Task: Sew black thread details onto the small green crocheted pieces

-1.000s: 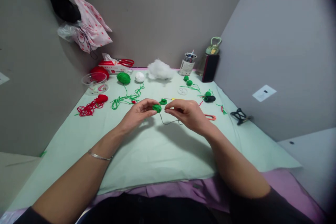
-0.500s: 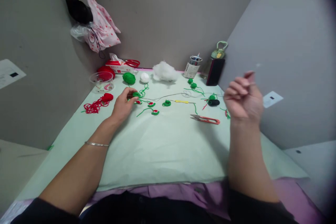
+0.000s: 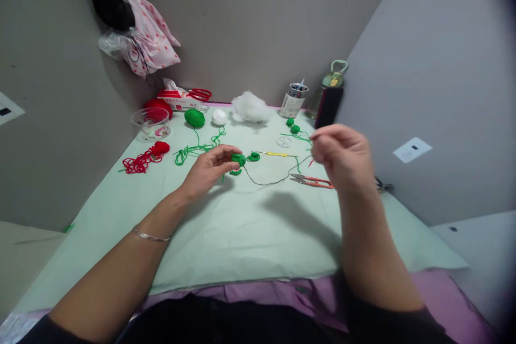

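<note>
My left hand [image 3: 212,169] pinches a small green crocheted piece [image 3: 238,159] between thumb and fingers, just above the table. From this piece a dark thread [image 3: 264,185] sags in a curve towards my right hand [image 3: 342,158]. That hand is raised on the right, fingertips pressed together on the thread; whether a needle is in them I cannot make out. Just under the left fingertips lies a green and red crocheted piece [image 3: 235,172], partly covered. A small green coil-like piece [image 3: 253,156] and a yellow-handled crochet hook [image 3: 276,153] lie between the hands.
Orange thread snips [image 3: 312,181] lie below the right hand. Behind are green yarn [image 3: 195,118], a white ball [image 3: 219,117], stuffing [image 3: 250,107], a pen can [image 3: 294,101], a bottle [image 3: 334,80] and a phone [image 3: 328,107]. Red yarn [image 3: 147,157] and a plastic tub [image 3: 152,124] stand left.
My left hand has moved right with the green piece, now over the small crocheted pieces. My right hand has come inward and turned, and the dark thread between them has gone slack.
</note>
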`<state>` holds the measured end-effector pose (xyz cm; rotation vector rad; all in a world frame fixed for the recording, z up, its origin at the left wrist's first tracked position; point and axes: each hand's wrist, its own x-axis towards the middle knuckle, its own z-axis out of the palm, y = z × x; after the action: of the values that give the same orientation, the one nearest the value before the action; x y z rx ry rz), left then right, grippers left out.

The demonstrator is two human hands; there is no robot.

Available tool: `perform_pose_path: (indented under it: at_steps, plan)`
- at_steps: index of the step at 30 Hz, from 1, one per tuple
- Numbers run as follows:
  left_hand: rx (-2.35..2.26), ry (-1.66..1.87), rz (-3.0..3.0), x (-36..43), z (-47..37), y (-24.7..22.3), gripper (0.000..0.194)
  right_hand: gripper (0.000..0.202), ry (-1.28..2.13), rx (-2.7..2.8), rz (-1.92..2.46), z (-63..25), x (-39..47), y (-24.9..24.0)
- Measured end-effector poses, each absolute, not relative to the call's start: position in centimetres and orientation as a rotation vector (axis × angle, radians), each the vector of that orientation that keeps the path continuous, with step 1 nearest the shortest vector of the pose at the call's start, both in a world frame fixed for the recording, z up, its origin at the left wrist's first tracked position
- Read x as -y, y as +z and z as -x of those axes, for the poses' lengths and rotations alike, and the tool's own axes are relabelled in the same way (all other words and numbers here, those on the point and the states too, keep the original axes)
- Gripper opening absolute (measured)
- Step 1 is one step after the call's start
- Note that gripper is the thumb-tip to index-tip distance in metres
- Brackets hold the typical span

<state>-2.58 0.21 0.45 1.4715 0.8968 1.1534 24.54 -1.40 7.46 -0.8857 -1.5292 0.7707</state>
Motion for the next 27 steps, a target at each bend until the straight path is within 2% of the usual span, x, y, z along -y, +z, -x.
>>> perform_pose_path:
  at_steps: [2,6,27]
  plan:
    - [-0.872,1.137,-1.474,0.1,2.3,0.6,0.027,0.013,0.635,1.807,0.973,-22.5,2.0,6.5]
    - [-0.847,1.123,-1.480,0.4,2.2,0.8,0.027,0.019,0.378,2.123,0.929,-20.6,2.6,4.8]
    - [-0.843,1.104,-1.555,0.6,2.1,0.5,0.027,0.020,0.141,2.272,1.014,-20.0,2.3,3.4]
